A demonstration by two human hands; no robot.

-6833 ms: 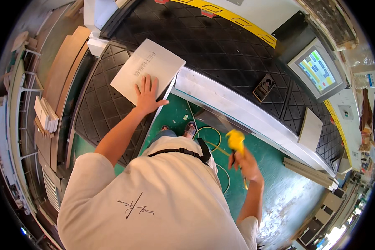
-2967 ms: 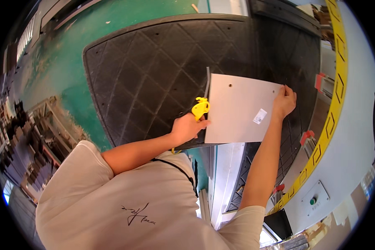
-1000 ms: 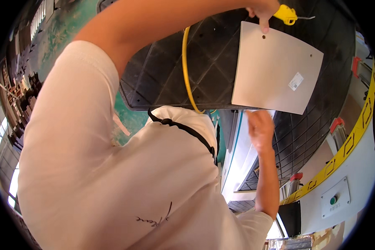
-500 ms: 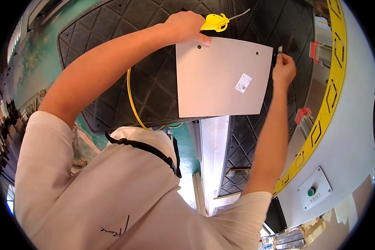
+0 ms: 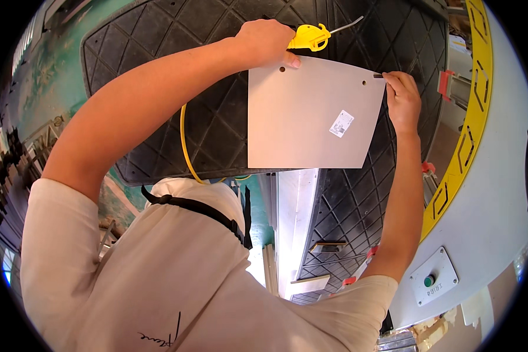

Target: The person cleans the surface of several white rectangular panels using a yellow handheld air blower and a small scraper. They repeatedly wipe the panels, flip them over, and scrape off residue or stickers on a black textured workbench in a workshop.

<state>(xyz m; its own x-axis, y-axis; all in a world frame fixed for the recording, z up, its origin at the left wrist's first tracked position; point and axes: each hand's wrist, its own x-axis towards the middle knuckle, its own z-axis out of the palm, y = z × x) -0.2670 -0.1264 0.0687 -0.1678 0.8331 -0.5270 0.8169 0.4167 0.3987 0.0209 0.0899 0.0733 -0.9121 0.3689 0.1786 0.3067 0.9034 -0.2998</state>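
A pale flat panel (image 5: 302, 126) lies on the black padded surface, with a white label (image 5: 341, 124) and two holes near its far edge. My left hand (image 5: 267, 44) is closed round a yellow air blow gun (image 5: 310, 37), whose thin bent metal nozzle points to the right. The thumb of that hand rests on the panel's far edge. At the far right corner my right hand (image 5: 403, 100) pinches a small dark flat piece (image 5: 378, 75), which lies against the panel there. Its exact kind is too small to tell.
A yellow hose (image 5: 185, 141) runs across the black diamond-patterned surface (image 5: 152, 70). To the right stand a yellow slotted rail (image 5: 472, 117), a red-tipped clamp (image 5: 446, 85) and a grey machine body with a green button (image 5: 429, 280). A white beam (image 5: 296, 223) passes beneath the panel's near side.
My right hand has come down and turned, bringing the small piece from beside the panel onto its far right corner. The blow gun has shifted slightly to the right.
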